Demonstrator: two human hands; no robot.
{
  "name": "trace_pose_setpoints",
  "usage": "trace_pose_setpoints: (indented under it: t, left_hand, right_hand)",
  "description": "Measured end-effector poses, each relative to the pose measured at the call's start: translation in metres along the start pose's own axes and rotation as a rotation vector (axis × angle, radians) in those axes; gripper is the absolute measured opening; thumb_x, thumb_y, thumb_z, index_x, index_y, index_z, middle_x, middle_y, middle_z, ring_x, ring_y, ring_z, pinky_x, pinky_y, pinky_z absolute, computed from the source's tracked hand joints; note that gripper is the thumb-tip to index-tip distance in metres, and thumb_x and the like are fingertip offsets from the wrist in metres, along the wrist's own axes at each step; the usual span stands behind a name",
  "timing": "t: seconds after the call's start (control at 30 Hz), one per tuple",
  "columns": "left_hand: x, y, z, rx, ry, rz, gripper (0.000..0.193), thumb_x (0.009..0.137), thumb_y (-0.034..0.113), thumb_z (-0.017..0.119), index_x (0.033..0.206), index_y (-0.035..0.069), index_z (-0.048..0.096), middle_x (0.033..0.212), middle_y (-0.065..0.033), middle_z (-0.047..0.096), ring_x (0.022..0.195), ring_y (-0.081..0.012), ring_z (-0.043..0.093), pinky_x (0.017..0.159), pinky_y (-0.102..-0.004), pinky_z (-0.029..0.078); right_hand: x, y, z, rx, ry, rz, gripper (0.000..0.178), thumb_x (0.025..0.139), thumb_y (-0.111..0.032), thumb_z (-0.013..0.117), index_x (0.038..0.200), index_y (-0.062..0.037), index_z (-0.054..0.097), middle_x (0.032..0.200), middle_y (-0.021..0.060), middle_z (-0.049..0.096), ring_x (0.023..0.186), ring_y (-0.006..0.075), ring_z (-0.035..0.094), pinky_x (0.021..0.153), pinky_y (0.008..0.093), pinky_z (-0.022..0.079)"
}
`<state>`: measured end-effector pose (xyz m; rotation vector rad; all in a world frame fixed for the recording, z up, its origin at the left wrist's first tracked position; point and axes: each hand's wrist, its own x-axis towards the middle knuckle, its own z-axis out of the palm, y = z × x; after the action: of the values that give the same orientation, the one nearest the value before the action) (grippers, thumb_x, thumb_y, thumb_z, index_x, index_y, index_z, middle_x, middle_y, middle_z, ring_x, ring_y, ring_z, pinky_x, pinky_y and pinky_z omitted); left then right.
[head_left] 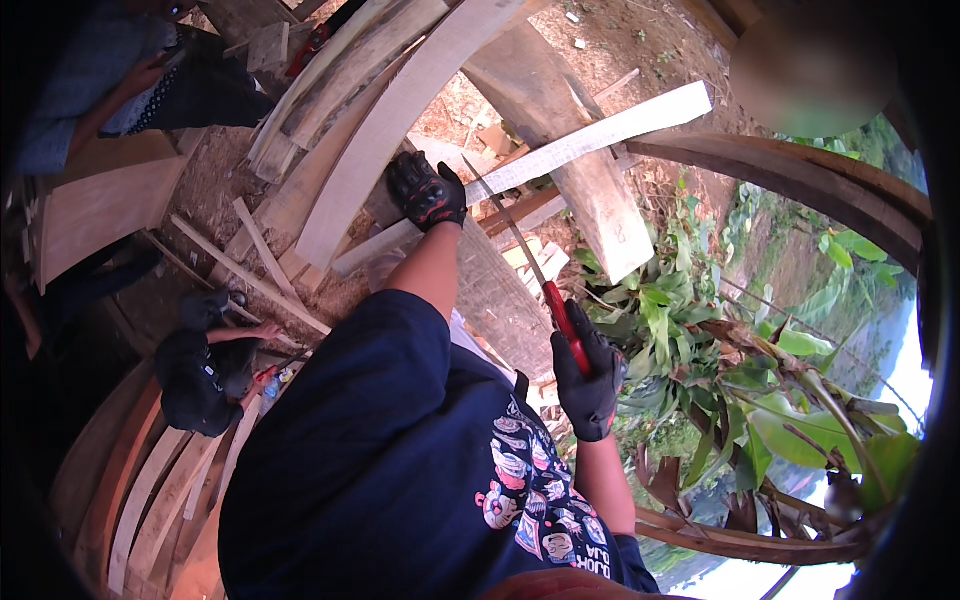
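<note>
A pale, narrow wooden strip [620, 124] lies slantwise across the thicker timbers in front of me. My left hand [428, 190], in a black glove with red marks, bears on this strip with its fingers bent over it; the undersides of the fingers are hidden. My right hand [588, 380], gloved in black too, is closed round the red handle of a handsaw [522, 238]. The thin saw blade crosses the strip just right of my left hand. Whether its teeth have cut into the wood cannot be made out.
A broad plank [604, 205] supports the strip on the right. Long curved boards [375, 130] lie to the left. One person crouches in a black cap [190, 385] at left; another in dark clothes [110, 90] is at upper left. Leafy plants [660, 320] grow at right.
</note>
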<state>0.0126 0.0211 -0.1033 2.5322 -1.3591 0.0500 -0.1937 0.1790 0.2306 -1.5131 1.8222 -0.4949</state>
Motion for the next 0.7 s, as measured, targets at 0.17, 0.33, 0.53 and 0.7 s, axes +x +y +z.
trace_pose_setpoints:
  t: [0.17,0.33,0.53,0.7]
  left_hand:
    - [-0.001,0.002,0.001,0.006,-0.003,0.005,0.053,0.099,0.039,0.069,0.142,0.009,0.063,0.154,-0.0195,0.058,0.151,-0.0402,0.047,0.128,-0.0576,0.035]
    - [-0.001,0.004,0.001,-0.004,-0.016,-0.007,0.053,0.098,0.038,0.069,0.142,0.009,0.062,0.154,-0.0194,0.058,0.151,-0.0404,0.047,0.128,-0.0575,0.034]
    - [0.000,0.002,0.000,0.011,0.012,0.001,0.054,0.098,0.038,0.070,0.143,0.010,0.061,0.153,-0.0192,0.058,0.150,-0.0399,0.047,0.127,-0.0578,0.035]
    - [0.000,0.002,-0.003,0.020,-0.015,0.002,0.054,0.099,0.038,0.070,0.145,0.010,0.060,0.152,-0.0183,0.058,0.150,-0.0391,0.047,0.129,-0.0569,0.032]
  right_hand:
    - [0.001,0.000,0.001,-0.015,0.039,-0.018,0.044,0.100,-0.018,0.077,0.140,-0.0011,0.071,0.124,0.0244,0.078,0.110,0.0363,0.079,0.093,0.0421,0.061]
    - [0.003,0.001,0.000,-0.020,0.073,-0.017,0.043,0.098,-0.016,0.077,0.139,-0.0031,0.073,0.118,0.0243,0.079,0.104,0.0365,0.080,0.090,0.0424,0.060]
    - [0.015,0.018,-0.005,-0.078,0.091,-0.054,0.045,0.100,-0.022,0.076,0.142,-0.0047,0.071,0.117,0.0255,0.079,0.103,0.0367,0.081,0.087,0.0432,0.062]
    - [0.017,-0.003,-0.010,0.025,0.091,0.008,0.045,0.101,-0.021,0.075,0.142,-0.0040,0.071,0.114,0.0254,0.080,0.099,0.0323,0.081,0.087,0.0403,0.061]
